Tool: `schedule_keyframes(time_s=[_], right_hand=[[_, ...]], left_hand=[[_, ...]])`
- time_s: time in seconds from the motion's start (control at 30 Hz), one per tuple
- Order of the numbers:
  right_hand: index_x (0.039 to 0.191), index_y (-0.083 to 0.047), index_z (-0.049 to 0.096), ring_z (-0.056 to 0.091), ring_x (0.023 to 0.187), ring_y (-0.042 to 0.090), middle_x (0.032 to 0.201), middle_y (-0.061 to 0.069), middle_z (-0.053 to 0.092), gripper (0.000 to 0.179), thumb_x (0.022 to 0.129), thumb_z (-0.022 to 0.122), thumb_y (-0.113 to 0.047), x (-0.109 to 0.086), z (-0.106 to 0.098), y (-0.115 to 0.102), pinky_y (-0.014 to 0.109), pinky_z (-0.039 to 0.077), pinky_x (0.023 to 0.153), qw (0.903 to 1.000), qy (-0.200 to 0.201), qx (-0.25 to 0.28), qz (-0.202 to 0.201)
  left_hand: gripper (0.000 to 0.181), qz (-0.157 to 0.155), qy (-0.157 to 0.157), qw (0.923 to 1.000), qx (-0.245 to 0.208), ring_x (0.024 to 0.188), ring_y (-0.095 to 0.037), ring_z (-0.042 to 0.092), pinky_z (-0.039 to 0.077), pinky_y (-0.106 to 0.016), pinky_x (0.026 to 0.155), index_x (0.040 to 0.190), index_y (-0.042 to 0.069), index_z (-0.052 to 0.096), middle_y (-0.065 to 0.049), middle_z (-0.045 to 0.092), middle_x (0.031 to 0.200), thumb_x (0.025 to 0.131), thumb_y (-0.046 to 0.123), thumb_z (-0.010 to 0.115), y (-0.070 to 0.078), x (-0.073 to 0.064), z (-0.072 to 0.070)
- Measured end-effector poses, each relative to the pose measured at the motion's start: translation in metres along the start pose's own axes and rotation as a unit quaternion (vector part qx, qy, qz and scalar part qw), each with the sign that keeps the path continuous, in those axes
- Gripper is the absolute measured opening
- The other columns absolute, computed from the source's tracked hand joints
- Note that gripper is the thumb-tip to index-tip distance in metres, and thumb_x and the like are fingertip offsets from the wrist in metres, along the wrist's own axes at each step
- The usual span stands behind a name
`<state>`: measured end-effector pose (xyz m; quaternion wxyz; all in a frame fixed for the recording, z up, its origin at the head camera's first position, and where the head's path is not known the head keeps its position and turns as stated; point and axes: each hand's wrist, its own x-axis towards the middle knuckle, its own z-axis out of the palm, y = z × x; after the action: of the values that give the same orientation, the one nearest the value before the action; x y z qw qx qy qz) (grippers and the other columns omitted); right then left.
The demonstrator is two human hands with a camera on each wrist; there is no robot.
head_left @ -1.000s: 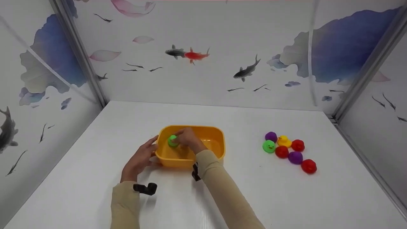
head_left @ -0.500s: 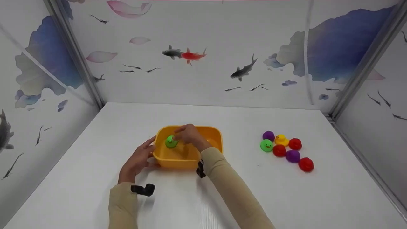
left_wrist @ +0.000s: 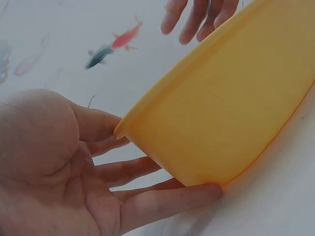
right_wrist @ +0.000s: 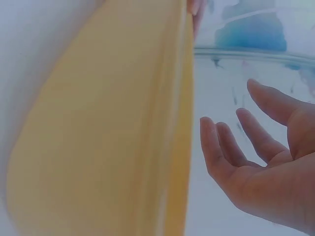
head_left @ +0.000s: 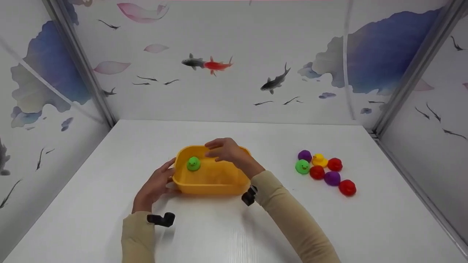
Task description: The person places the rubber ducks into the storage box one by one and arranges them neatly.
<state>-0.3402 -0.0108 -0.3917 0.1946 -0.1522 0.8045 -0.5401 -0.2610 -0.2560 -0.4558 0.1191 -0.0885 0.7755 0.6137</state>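
A yellow plastic basin (head_left: 215,189) stands on the white table, with a green rubber duck (head_left: 193,164) inside near its left end. My left hand (head_left: 156,186) touches the left end of the basin. In the left wrist view its fairly straight fingers (left_wrist: 128,169) lie against the outer wall, one of them at the rim. Above the basin's right half, my right hand (head_left: 230,151) hovers with nothing in it. The right wrist view shows that hand (right_wrist: 266,172) with spread, relaxed fingers beside the basin's rim (right_wrist: 179,147).
To the right of the basin lies a loose cluster of toys: a green duck (head_left: 302,167), a yellow duck (head_left: 319,160), red ones (head_left: 347,187) and purple ones (head_left: 332,178). Walls printed with fish (head_left: 276,79) and leaves surround the table (head_left: 204,226).
My right hand has let go of the green duck, leaving it in the basin, and has risen and moved right with its fingers opening. My left hand has stayed at the basin's end.
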Motion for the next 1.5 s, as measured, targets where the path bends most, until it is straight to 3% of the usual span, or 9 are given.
schedule_keyframes(time_s=[0.3,0.53,0.73,1.03,1.1,1.3,1.4,1.5], right_hand=[[0.133,-0.017,0.064,0.065,0.118,0.022,0.138,0.009,0.061,0.041,0.093,0.072,-0.020,-0.040,-0.034,0.002,0.036,0.056,0.102,0.9966,0.028,-0.034,-0.070],[0.132,-0.018,0.065,0.065,0.119,0.021,0.135,0.005,0.064,0.039,0.093,0.072,-0.024,-0.064,-0.062,0.016,0.036,0.054,0.104,0.9945,0.066,-0.034,-0.073],[0.134,-0.018,0.063,0.065,0.118,0.022,0.136,0.005,0.064,0.042,0.094,0.070,-0.031,-0.076,-0.086,0.026,0.036,0.054,0.104,0.9922,0.088,-0.047,-0.076],[0.138,-0.019,0.059,0.062,0.124,0.026,0.140,0.005,0.060,0.049,0.094,0.069,-0.039,-0.101,-0.147,0.043,0.041,0.049,0.111,0.9854,0.150,-0.037,-0.070],[0.140,-0.019,0.057,0.063,0.124,0.024,0.142,0.005,0.059,0.052,0.094,0.068,-0.042,-0.108,-0.162,0.049,0.036,0.050,0.110,0.9821,0.171,-0.035,-0.071],[0.140,-0.015,0.057,0.064,0.112,0.002,0.140,0.005,0.059,0.058,0.093,0.066,-0.048,-0.130,-0.199,0.072,0.012,0.051,0.096,0.9636,0.253,-0.020,-0.084],[0.141,-0.015,0.056,0.064,0.108,-0.001,0.139,0.005,0.060,0.060,0.093,0.064,-0.050,-0.138,-0.213,0.085,0.018,0.050,0.103,0.9566,0.282,-0.031,-0.068],[0.142,-0.017,0.055,0.063,0.106,0.000,0.141,0.004,0.059,0.062,0.093,0.061,-0.055,-0.144,-0.224,0.098,0.033,0.046,0.113,0.9536,0.296,-0.041,-0.034]], left_hand=[[0.056,0.008,-0.001,0.9999,-0.009,0.136,-0.037,0.049,0.056,-0.046,0.100,0.161,0.032,0.021,-0.014,0.035,0.161,0.108,0.037,0.039,-0.002,0.000,-0.001],[0.055,0.023,-0.015,0.9990,-0.036,0.138,-0.040,0.046,0.057,-0.048,0.099,0.162,0.026,0.018,-0.017,0.031,0.162,0.110,0.031,0.036,-0.003,-0.001,-0.005],[0.057,0.023,-0.012,0.9993,-0.028,0.138,-0.040,0.047,0.057,-0.048,0.099,0.162,0.027,0.017,-0.018,0.031,0.162,0.109,0.032,0.037,-0.001,-0.005,-0.005],[0.055,0.013,-0.006,0.9997,-0.022,0.134,-0.036,0.051,0.057,-0.045,0.098,0.161,0.031,0.020,-0.014,0.036,0.160,0.109,0.035,0.038,0.001,-0.004,-0.005],[0.055,0.014,-0.006,0.9997,-0.021,0.134,-0.036,0.051,0.057,-0.045,0.099,0.161,0.031,0.020,-0.015,0.036,0.160,0.109,0.036,0.038,0.001,-0.004,-0.004],[0.056,0.016,-0.010,0.9996,-0.021,0.134,-0.036,0.050,0.056,-0.046,0.100,0.161,0.030,0.018,-0.015,0.034,0.161,0.109,0.036,0.038,-0.002,-0.002,-0.002],[0.056,0.020,-0.011,0.9994,-0.025,0.133,-0.037,0.051,0.057,-0.046,0.098,0.161,0.029,0.019,-0.016,0.033,0.161,0.109,0.033,0.038,-0.002,-0.002,-0.001],[0.056,0.021,-0.010,0.9993,-0.030,0.132,-0.037,0.052,0.059,-0.045,0.096,0.161,0.028,0.020,-0.016,0.033,0.161,0.109,0.031,0.037,-0.002,-0.001,0.000]])
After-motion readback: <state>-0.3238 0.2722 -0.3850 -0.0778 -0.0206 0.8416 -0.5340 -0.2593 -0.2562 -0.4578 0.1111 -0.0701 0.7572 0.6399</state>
